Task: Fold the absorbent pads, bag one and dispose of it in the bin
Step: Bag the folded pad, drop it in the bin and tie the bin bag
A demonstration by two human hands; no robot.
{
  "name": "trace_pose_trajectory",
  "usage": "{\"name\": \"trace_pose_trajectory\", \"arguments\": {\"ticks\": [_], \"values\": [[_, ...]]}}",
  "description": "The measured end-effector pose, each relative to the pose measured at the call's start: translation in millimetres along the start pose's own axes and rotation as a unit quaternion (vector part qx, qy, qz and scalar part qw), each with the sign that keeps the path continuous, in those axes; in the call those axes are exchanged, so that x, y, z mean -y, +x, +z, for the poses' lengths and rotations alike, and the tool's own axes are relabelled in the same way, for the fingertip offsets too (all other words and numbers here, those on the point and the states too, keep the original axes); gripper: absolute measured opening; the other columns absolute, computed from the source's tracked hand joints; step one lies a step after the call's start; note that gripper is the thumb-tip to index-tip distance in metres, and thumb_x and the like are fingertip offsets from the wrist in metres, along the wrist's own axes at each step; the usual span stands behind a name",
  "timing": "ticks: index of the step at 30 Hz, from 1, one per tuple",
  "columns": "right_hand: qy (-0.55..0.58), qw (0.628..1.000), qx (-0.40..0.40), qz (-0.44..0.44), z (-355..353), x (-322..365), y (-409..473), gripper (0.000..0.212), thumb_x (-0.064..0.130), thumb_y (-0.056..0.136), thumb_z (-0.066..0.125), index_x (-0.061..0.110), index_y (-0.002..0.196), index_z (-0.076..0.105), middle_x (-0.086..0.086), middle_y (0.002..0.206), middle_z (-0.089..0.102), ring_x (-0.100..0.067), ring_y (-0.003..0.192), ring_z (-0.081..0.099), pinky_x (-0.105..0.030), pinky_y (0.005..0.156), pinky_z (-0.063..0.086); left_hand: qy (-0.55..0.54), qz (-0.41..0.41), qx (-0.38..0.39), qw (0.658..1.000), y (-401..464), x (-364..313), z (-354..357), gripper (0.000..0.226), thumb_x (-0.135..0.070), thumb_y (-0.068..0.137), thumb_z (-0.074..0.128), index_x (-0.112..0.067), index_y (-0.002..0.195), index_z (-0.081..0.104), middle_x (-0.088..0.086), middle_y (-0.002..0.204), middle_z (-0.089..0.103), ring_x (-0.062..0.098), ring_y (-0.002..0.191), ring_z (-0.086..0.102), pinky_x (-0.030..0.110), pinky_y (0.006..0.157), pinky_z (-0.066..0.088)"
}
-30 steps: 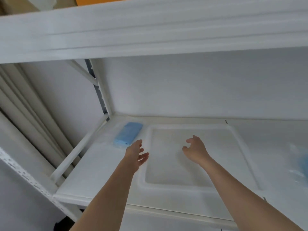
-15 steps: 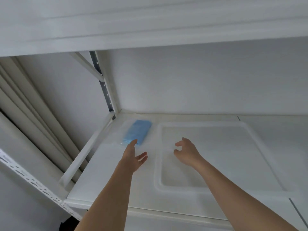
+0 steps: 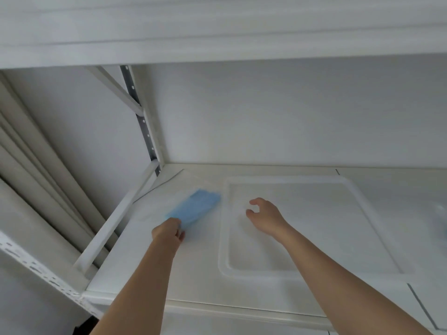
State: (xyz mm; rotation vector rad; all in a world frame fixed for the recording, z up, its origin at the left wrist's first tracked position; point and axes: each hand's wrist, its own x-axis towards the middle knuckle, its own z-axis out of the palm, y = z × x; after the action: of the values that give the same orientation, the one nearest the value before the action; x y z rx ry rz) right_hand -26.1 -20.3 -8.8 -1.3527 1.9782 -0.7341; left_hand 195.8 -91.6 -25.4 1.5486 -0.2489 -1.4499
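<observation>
**Inspector:** Item under review: a folded blue absorbent pad (image 3: pixel 193 207), lying flat on the white shelf board (image 3: pixel 198 267). It runs diagonally, its far end toward 1 o'clock and its near end toward 7 o'clock. It sits just left of the tray, apart from the tray's rim. Its outline is somewhat blurred.

**Clerk:** Contact with the pad?

**Inspector:** The left hand (image 3: pixel 168 234) is at the pad's near end, at 7 o'clock from its centre. The fingers curl over that end and the thumb lies to the right of it. It appears to grip the pad, though the fingertips themselves are hidden behind the knuckles.

**Clerk:** And the other hand?

**Inspector:** The right hand (image 3: pixel 264 217) is at 3 o'clock from the pad, over the inside of the shallow white tray (image 3: pixel 223 238). Its fingers are loosely curled, thumb and forefinger apart, holding nothing. Whether it touches the tray floor, I cannot tell. The two hands are well apart.

**Clerk:** Surroundings?

**Inspector:** Tray rim raised, corners rounded. A perforated metal upright (image 3: pixel 142 122) stands at 11 o'clock from the pad, in the back left corner. A white upper shelf (image 3: pixel 217 32) spans overhead at 12 o'clock. A pale wall (image 3: pixel 290 117) closes the back.
</observation>
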Motion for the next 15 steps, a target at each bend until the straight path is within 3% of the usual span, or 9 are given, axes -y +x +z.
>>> {"name": "trace_pose_trajectory", "arguments": {"ticks": [4,6,8,12,15], "values": [[0.029,0.999,0.004,0.017,8.2,1.6,0.0,0.050,0.029,0.096,0.049,0.012,0.141,0.037,-0.011,0.144,0.041,-0.023,0.132,0.041,-0.030,0.102,0.037,0.058,-0.034,0.025,0.997,13.5,-4.3,-21.3,0.024,0.018,0.086,0.037,-0.003,0.088,0.047,0.012,0.071,0.039,0.020,0.058,0.039,0.045,0.077,0.055],[0.033,0.999,0.014,0.011,14.6,3.0,-0.2,0.050,0.030,0.096,0.050,0.012,0.141,0.037,-0.012,0.144,0.042,-0.024,0.131,0.042,-0.030,0.101,0.037,0.063,-0.024,0.019,0.998,13.0,-7.1,-29.2,0.024,0.020,0.086,0.035,-0.002,0.080,0.044,0.014,0.076,0.042,0.023,0.061,0.045,0.037,0.052,0.058],[0.033,0.999,0.020,0.007,21.7,5.1,-2.4,0.049,0.031,0.097,0.049,0.011,0.141,0.038,-0.012,0.142,0.044,-0.024,0.130,0.044,-0.029,0.100,0.038,0.054,-0.021,0.001,0.998,19.9,-8.1,-37.2,0.025,0.018,0.088,0.036,-0.003,0.077,0.043,0.014,0.077,0.045,0.023,0.061,0.049,0.028,0.029,0.048],[0.047,0.998,0.031,-0.001,28.3,9.9,-2.4,0.050,0.039,0.099,0.041,0.008,0.138,0.043,-0.011,0.138,0.049,-0.025,0.125,0.048,-0.031,0.101,0.039,0.067,-0.011,-0.014,0.998,20.8,-4.5,-47.1,0.024,0.008,0.091,0.036,-0.007,0.074,0.045,0.008,0.065,0.040,0.013,0.041,0.041,0.014,0.029,0.040],[0.122,0.992,0.021,0.016,30.6,16.6,-0.5,0.054,0.050,0.099,0.030,0.006,0.123,0.053,-0.011,0.124,0.059,-0.027,0.113,0.057,-0.040,0.100,0.045,0.103,-0.007,0.025,0.994,22.0,-4.8,-55.6,0.024,0.003,0.091,0.044,-0.012,0.077,0.057,0.004,0.066,0.044,0.009,0.035,0.036,0.007,0.031,0.032]]}}
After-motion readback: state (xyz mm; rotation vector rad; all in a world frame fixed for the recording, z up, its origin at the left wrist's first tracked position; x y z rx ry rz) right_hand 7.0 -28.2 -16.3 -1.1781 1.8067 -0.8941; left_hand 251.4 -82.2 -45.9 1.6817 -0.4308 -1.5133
